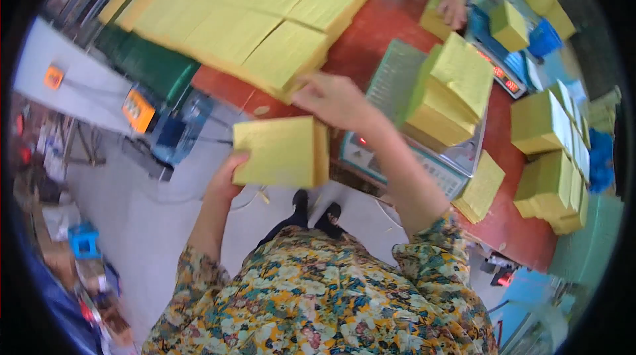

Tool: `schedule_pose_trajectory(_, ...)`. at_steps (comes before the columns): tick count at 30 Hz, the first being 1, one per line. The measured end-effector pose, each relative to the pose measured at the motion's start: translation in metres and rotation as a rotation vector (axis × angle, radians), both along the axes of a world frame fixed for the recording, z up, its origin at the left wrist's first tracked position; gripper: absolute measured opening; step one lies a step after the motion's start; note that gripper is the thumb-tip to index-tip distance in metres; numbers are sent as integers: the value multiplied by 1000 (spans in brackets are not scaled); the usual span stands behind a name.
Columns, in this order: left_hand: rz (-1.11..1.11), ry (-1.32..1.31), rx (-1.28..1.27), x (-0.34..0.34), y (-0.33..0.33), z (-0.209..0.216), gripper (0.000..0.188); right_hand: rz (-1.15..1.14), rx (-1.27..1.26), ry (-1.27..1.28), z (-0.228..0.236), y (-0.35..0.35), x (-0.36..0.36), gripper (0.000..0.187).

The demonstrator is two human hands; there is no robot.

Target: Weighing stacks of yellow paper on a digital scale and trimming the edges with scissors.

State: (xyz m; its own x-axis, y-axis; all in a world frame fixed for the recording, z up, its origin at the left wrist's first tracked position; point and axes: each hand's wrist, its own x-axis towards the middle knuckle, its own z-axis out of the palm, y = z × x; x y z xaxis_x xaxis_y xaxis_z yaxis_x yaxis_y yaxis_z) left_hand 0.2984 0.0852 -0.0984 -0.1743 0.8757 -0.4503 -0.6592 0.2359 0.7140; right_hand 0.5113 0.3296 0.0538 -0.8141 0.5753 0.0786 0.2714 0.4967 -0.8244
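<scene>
Left hand [227, 175]: holding a thick yellow paper block [273, 153], with the thumb on the front near the left edge and the other fingers hidden behind.
Yellow paper block: up off the floor, in front of the body, just beside the red table [354, 37].
Right hand [336, 102]: up over the table edge, fingers bent, by the near corner of the big yellow stack [225, 20]. It is blurry, so I can't tell if the fingers pinch any paper.
Big yellow stack: wide and flat on the table, made of piles side by side.
Green scale [397, 73]: past the right arm, with a tall yellow pile [440, 100] on its metal plate.
Small yellow pile [481, 186]: on the table, just to the right of the scale's front.
Yellow bundles [535, 123]: more piles at the table's right side, some with white sides.
Other person's hand [454, 7]: across the table, on a yellow block [432, 20].
Second scale [507, 76]: near that hand, with red lit numbers.
Blue cup [544, 38]: beside the second scale.
Blue stool [84, 240]: far left, on the grey floor [156, 216].
</scene>
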Motion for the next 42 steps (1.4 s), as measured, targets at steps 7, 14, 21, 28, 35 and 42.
schedule_pose_trajectory(7,-392,146,16,9,28,94,91,340,-657,-104,-63,-29,21,65)
schedule_pose_trajectory(14,-851,300,16,31,93,138,93,157,-1608,369,-119,-94,78,59)
schedule_pose_trajectory(21,-440,84,75,64,27,99,88,-85,-1825,834,-138,-115,104,55)
schedule_pose_trajectory(28,-152,-35,142,101,12,137,72,-230,-1468,817,-71,-103,93,57)
schedule_pose_trajectory(35,-191,197,85,135,32,185,49,-255,-1259,667,-18,-87,124,59)
schedule_pose_trajectory(42,-26,214,310,144,64,198,51,-584,147,285,76,-6,187,26)
